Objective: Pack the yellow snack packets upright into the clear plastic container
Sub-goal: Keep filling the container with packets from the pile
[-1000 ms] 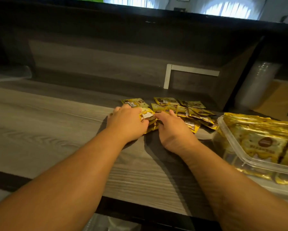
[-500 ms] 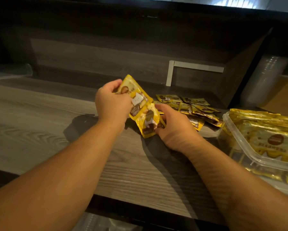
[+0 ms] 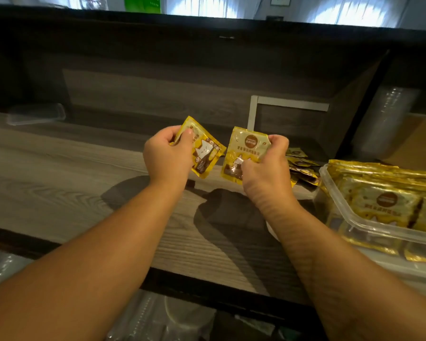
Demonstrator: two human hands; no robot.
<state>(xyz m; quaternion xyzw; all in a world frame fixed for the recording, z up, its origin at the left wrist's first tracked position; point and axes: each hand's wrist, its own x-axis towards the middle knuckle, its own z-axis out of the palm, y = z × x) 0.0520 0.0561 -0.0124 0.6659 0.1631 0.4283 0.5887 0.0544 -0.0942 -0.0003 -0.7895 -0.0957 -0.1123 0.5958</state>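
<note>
1. Showing both hands raised above the grey wood-grain counter (image 3: 59,193), each with one packet lifted clear of the surface.
2. Left hand (image 3: 167,156): fingers and thumb are curled round the upper corner of a glossy yellow foil snack packet with a white cartoon figure (image 3: 203,153); the packet hangs tilted, its lower corner pointing toward the other packet. The two packets are near each other but apart.
3. Right hand (image 3: 263,163): fingers pinch the right edge of a second yellow foil snack packet with a round brown logo (image 3: 246,148), thumb across its lower face. It is held nearly upright with the print facing the camera, probably to check orientation before packing.
4. Loose yellow packets (image 3: 301,166) lie flat in a small heap on the counter just behind the right hand, next to the container; their count cannot be told.
5. Clear rectangular plastic container (image 3: 349,225): stands at the right edge of the counter, already holding rows of yellow packets on edge. Judged from this, packing is well along, and the two held packets would go in the same way.
6. A clear plastic lid (image 3: 34,114) rests at the far left, well apart from the work.
</note>
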